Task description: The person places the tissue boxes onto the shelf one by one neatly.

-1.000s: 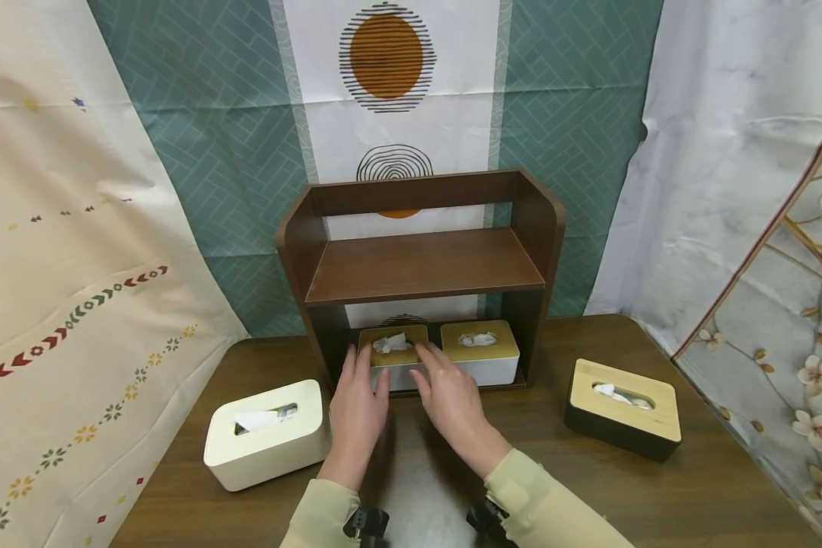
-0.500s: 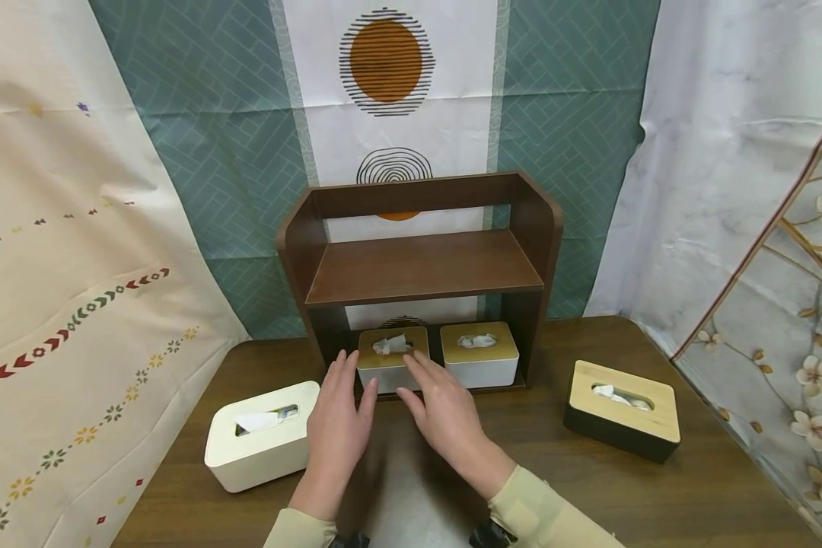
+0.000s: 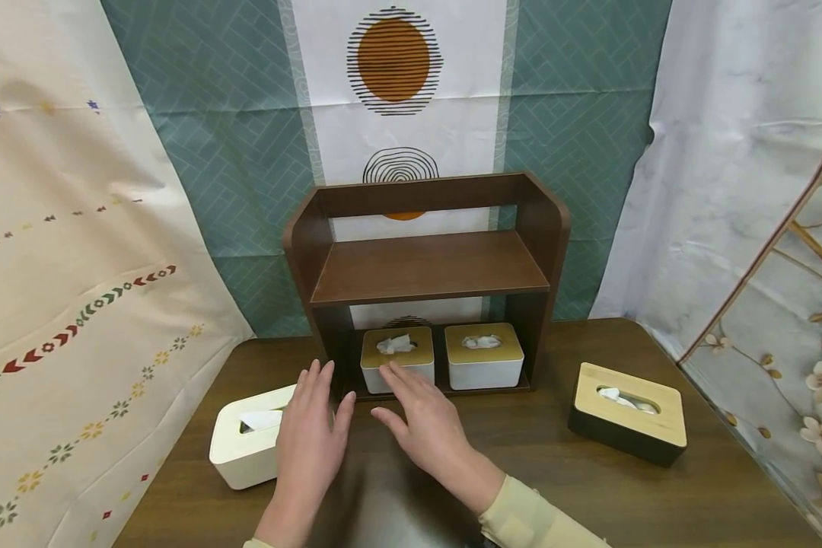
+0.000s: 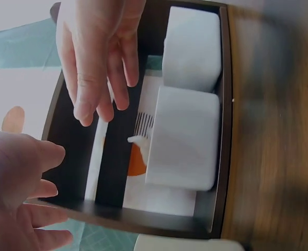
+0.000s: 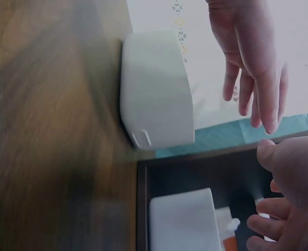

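Note:
Two white tissue boxes with gold lids, the left one and the right one, sit side by side on the lower shelf of a dark brown rack. My right hand is nearest the left of these, its fingertips overlapping that box's front edge in the head view. My left hand is held over the table, partly covering the cream tissue box on the left. Both hands have extended fingers and hold nothing. In the left wrist view both shelved boxes show their white sides.
A black tissue box with a pale wooden lid stands on the table at the right. The rack's upper shelf spans above the two boxes. Patterned cloths hang behind and at both sides.
Both hands have drawn back from the left shelved box toward the person, the left hand also moving left until it overlaps the cream box. The boxes stay in place.

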A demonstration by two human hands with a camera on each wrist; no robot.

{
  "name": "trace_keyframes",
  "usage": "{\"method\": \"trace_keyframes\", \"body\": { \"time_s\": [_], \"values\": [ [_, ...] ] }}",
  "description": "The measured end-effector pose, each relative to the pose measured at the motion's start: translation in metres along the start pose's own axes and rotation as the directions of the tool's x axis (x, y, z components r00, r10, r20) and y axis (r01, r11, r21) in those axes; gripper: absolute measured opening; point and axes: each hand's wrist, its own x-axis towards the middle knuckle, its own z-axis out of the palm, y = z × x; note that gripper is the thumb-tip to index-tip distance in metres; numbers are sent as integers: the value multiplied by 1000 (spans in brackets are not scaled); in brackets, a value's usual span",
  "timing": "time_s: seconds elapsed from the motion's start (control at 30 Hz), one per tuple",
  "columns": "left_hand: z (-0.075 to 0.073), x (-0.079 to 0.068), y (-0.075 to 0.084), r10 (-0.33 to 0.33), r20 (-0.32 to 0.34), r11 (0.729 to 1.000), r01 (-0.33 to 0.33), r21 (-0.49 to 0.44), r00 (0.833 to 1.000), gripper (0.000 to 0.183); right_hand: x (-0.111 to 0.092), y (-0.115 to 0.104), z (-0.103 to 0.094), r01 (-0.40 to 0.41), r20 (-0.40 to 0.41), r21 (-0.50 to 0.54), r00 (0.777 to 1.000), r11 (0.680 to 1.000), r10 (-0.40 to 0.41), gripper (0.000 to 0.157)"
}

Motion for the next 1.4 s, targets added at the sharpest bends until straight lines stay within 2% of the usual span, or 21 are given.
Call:
{"method": "trace_keyframes", "body": {
  "time_s": [0.2, 0.3, 0.53, 0.8, 1.0, 1.2, 1.4],
  "values": [
    [-13, -7, -13, 28, -52, 1000, -28, 9, 998, 61, 1, -10, 7, 26, 21, 30, 999, 999, -27, 68],
    [-19, -11, -22, 21, -63, 1000, -20, 17, 998, 61, 1, -16, 11, 28, 42, 41, 999, 999, -30, 69],
    [-35, -20, -40, -70, -39, 997, 71, 18, 997, 62, 2, -27, 20, 29, 103, 56, 994, 998, -34, 69],
    [-46, -26, -60, -95, -49, 995, 97, 39, 994, 64, 2, -37, 31, 46, 127, 50, 991, 998, -52, 68],
    [-56, -30, -78, -137, -52, 989, 140, 53, 989, 65, 3, -43, 40, 50, 151, 31, 987, 998, -54, 69],
    [-65, -35, -94, -222, -20, 973, 223, 64, 975, 66, 4, -48, 47, 53, 182, 22, 982, 998, -56, 69],
    [-67, -38, -105, -282, 28, 958, 280, 59, 959, 68, 3, -50, 54, 49, 196, 29, 979, 998, -53, 69]
  ]
}}
